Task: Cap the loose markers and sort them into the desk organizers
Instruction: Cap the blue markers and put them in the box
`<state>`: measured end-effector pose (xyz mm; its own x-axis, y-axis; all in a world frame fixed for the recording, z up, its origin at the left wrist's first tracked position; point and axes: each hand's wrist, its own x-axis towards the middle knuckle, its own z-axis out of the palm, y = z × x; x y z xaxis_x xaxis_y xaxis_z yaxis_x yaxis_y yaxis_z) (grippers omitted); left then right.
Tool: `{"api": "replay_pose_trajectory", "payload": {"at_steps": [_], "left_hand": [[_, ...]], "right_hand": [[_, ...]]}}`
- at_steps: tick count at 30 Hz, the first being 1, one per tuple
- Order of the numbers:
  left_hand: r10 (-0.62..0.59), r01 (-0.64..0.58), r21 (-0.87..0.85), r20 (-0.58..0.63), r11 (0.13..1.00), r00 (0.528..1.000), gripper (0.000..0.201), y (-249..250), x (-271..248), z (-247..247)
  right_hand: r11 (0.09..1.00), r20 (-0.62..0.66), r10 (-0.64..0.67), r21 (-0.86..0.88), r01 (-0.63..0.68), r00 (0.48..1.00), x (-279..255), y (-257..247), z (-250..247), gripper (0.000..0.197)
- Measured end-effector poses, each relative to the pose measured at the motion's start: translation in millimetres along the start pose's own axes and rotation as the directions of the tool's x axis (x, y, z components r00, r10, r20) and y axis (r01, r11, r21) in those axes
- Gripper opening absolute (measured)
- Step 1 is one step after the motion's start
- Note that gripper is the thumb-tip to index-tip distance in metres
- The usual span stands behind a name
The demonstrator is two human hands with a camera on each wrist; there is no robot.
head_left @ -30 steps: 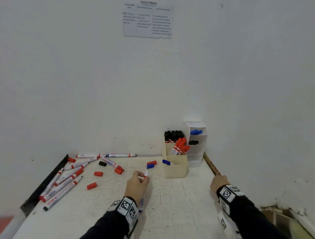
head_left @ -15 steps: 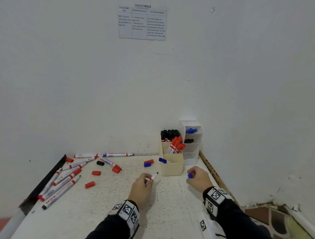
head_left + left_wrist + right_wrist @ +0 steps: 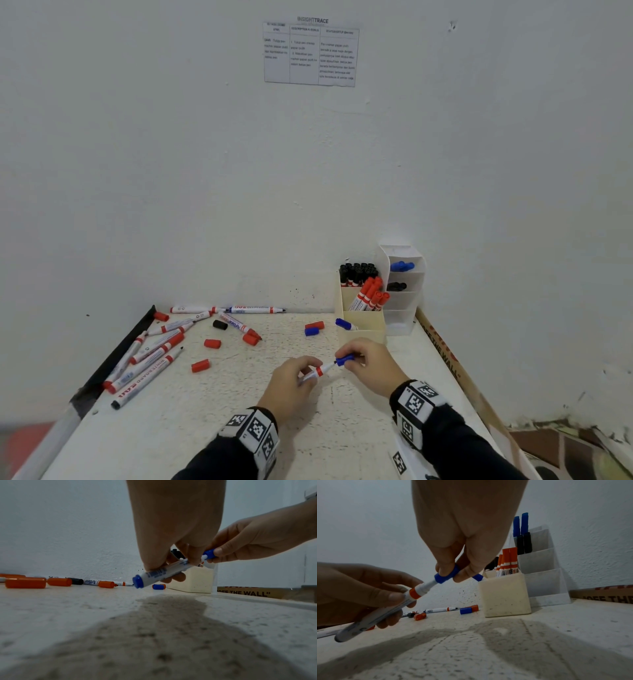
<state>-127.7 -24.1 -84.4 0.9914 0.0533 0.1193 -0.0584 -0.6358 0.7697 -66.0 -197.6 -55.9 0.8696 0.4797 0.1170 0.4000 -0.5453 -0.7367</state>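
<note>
Fingers of my right hand pinch a small blue cap, seated over the tip of the marker but, I judge, not yet pushed home: a white neck shows between cap and red band. My left hand wraps the barrel near its middle, thumb on top, holding it tilted just above the table, toward the near edge and right of centre. So both grips are clamped, one on the cap, one on the barrel.

I judge the marker light and stiff, smooth plastic that could twist under a loose hold; gripping close to the red band steadies it for the push. The cap is short, round and slick, easy to fumble.

Further out, uncapped markers lie fanned along the left edge, with red caps scattered among them and a black cap near the back edge. A blue and a red cap lie touching in front of the cream organizer at the back right corner, which holds red and black markers. Beside it stands a white tiered organizer with blue and black ones. The tabletop looks rough and pitted.
</note>
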Motion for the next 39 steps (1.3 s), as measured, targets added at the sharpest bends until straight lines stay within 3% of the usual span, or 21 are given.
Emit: {"api": "replay_pose_trajectory", "payload": {"at_steps": [3,7,10,12,13,15,18,21,24,28,32,34,36,39], "left_hand": [[0.007,-0.006,-0.018,0.043,1.0,0.999,0.027,2.4,-2.2,-0.7],[-0.011,0.012,-0.1,0.011,0.995,1.0,0.023,3.4,-5.7,-4.9],[0.011,-0.011,-0.005,0.077,1.0,0.997,0.025,6.6,-7.0,-8.0],[0.035,-0.051,0.132,0.118,0.99,0.992,0.027,9.7,-5.6,-8.7],[0.028,-0.045,0.121,0.139,0.992,0.99,0.029,11.4,-4.9,-9.8],[-0.06,0.085,-0.096,0.234,0.992,0.97,0.029,13.7,-4.2,-12.6],[-0.115,0.299,-0.467,0.383,0.832,0.916,0.035,18.4,-3.8,-19.0],[-0.079,0.291,-0.55,0.376,0.782,0.923,0.036,22.4,3.7,-17.3],[-0.027,0.186,-0.57,0.276,0.8,0.961,0.027,30.5,14.7,-13.0],[-0.098,0.17,-0.446,0.18,0.879,0.979,0.034,32.3,41.1,-7.8],[-0.165,0.184,-0.136,0.136,0.974,0.977,0.028,19.7,65.5,-4.2],[-0.187,0.17,0.101,0.197,0.98,0.963,0.03,7.2,80.2,0.9],[-0.224,0.16,0.284,0.207,0.945,0.952,0.042,-4.9,93.1,7.2],[-0.167,0.071,0.409,0.203,0.91,0.965,0.05,-8.9,103.1,12.3]], "right_hand": [[1.0,0.047,-0.008,0.001,0.008,0.999,1.0,-2.9,7.6,0.028],[0.991,0.077,0.068,0.108,-0.076,0.995,0.5,-11.9,16.2,0.014],[0.986,0.034,0.167,0.003,-0.167,0.985,2.8,-17.6,25.8,0.044],[0.978,-0.008,0.203,-0.044,-0.203,0.979,4.5,-23.8,31.0,0.05],[0.978,-0.012,0.2,-0.05,-0.201,0.98,5.4,-27.5,32.4,0.05],[0.986,0.002,0.168,-0.005,-0.168,0.986,7.1,-33.1,33.2,0.048],[0.99,-0.012,0.06,0.127,-0.058,0.998,10.0,-36.3,28.8,0.046],[0.984,-0.021,-0.024,0.174,0.027,1.0,16.2,-36.0,21.7,0.042],[0.973,-0.057,-0.066,0.219,0.077,0.996,24.1,-34.9,8.5,0.034],[0.967,-0.199,-0.084,0.221,0.129,0.976,32.6,-35.3,-22.9,0.016],[0.971,-0.462,-0.114,0.136,0.198,0.879,43.8,-23.2,-54.2,0.01],[0.98,-0.453,-0.171,0.014,0.199,0.875,49.7,-13.2,-60.7,0.01],[0.974,-0.365,-0.221,-0.135,0.183,0.904,55.6,-4.4,-58.6,0.014],[0.922,-0.178,-0.222,-0.357,0.148,0.959,64.0,6.8,-44.6,0.019]]}}
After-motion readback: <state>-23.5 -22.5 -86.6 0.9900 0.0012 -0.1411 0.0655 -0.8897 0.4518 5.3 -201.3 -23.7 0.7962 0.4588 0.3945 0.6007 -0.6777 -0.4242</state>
